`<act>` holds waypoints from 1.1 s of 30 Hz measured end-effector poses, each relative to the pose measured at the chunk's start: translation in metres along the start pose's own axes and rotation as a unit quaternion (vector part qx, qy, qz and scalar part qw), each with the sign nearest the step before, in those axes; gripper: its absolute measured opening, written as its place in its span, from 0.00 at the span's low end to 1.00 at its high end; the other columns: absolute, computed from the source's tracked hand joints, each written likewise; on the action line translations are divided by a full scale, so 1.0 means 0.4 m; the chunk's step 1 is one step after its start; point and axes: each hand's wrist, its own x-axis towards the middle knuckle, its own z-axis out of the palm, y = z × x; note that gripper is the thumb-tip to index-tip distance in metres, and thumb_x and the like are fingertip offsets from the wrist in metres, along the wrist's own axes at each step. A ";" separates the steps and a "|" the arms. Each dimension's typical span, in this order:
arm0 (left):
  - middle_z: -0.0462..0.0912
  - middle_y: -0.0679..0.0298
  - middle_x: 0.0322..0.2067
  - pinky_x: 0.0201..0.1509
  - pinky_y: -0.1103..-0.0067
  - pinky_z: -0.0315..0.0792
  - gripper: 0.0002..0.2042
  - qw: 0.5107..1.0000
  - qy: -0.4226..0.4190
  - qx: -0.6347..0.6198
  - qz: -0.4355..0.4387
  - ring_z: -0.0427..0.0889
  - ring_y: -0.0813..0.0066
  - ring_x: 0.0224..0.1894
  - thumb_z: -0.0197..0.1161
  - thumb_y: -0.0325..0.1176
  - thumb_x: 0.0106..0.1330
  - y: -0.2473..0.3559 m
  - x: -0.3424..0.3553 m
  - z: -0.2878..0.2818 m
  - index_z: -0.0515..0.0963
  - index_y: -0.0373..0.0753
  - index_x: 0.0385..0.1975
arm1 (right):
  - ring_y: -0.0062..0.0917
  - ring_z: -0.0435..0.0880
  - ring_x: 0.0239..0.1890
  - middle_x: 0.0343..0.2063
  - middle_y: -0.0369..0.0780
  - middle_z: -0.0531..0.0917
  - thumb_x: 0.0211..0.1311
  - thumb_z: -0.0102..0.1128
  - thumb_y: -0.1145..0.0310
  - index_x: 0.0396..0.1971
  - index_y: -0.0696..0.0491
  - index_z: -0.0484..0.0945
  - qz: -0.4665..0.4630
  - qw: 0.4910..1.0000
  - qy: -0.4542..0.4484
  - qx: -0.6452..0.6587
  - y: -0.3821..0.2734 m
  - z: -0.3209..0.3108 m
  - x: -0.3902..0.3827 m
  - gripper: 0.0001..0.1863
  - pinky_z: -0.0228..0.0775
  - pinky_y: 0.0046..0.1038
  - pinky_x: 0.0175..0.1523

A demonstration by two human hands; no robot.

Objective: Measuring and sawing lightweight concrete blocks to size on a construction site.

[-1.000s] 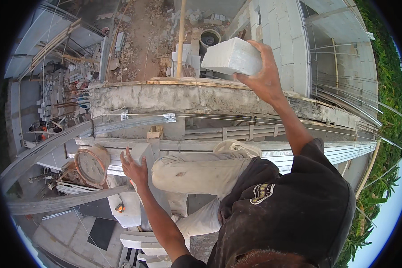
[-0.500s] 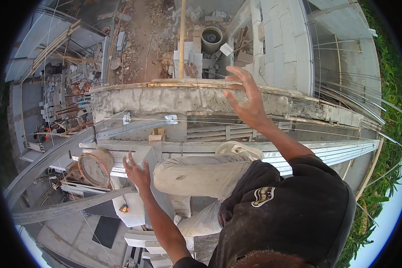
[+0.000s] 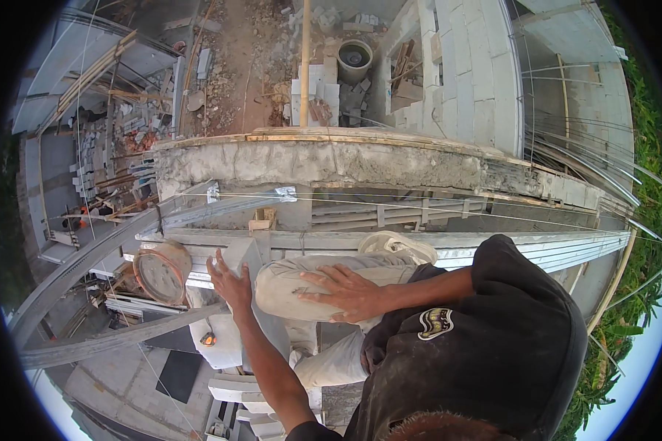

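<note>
Now that the white block it was lifting a second ago is gone from it, the right hand (image 3: 346,292) is lying empty on the person's bent knee (image 3: 287,283), palm down and fingers spread wide. That white block is not showing anywhere near the hands; where it went cannot be told. Half a second ago this hand was reaching, already empty, toward the wall top (image 3: 331,162) at twelve o'clock; it has since come back to the leg.

At nine o'clock from the knee, the left hand (image 3: 230,281) is pressing flat, fingers open, on the upper end of a grey block (image 3: 251,253) standing just beside the leg. It has hardly moved over the last second. Neither hand is holding anything, so both are free, and the person seems to be steadying themselves.

At two o'clock from the knee, a pale shoe (image 3: 393,244) is resting on a long metal beam (image 3: 537,246) running toward three o'clock. At nine o'clock from the left hand, a round bucket (image 3: 160,272) crusted with mortar is sitting on the scaffold. Beyond the wall top, far below at twelve o'clock, a pole (image 3: 305,66) is rising from rubble beside a concrete ring (image 3: 354,59).
</note>
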 end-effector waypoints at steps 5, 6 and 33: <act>0.55 0.50 0.71 0.69 0.53 0.60 0.46 1.000 0.014 -0.018 0.004 0.62 0.44 0.68 0.74 0.36 0.55 0.000 0.001 0.011 0.55 0.51 0.75 | 0.51 0.58 0.72 0.74 0.47 0.54 0.60 0.65 0.60 0.73 0.39 0.59 -0.035 0.999 0.041 0.001 0.003 -0.019 0.008 0.41 0.52 0.50 0.72; 0.55 0.50 0.72 0.69 0.52 0.59 0.47 0.999 0.027 -0.029 0.004 0.62 0.44 0.69 0.74 0.37 0.55 -0.005 -0.003 0.013 0.53 0.51 0.75 | 0.49 0.64 0.68 0.71 0.47 0.60 0.62 0.64 0.62 0.71 0.40 0.62 -0.038 0.997 0.070 0.020 0.012 -0.022 0.020 0.37 0.57 0.47 0.70; 0.74 0.50 0.59 0.58 0.55 0.73 0.51 0.956 -0.019 -0.146 -0.255 0.78 0.45 0.54 0.79 0.44 0.43 -0.340 -0.597 0.097 0.59 0.43 0.71 | 0.50 0.54 0.74 0.71 0.57 0.57 0.57 0.69 0.61 0.73 0.64 0.45 -0.085 0.986 0.133 0.044 -0.310 0.229 0.408 0.53 0.45 0.43 0.77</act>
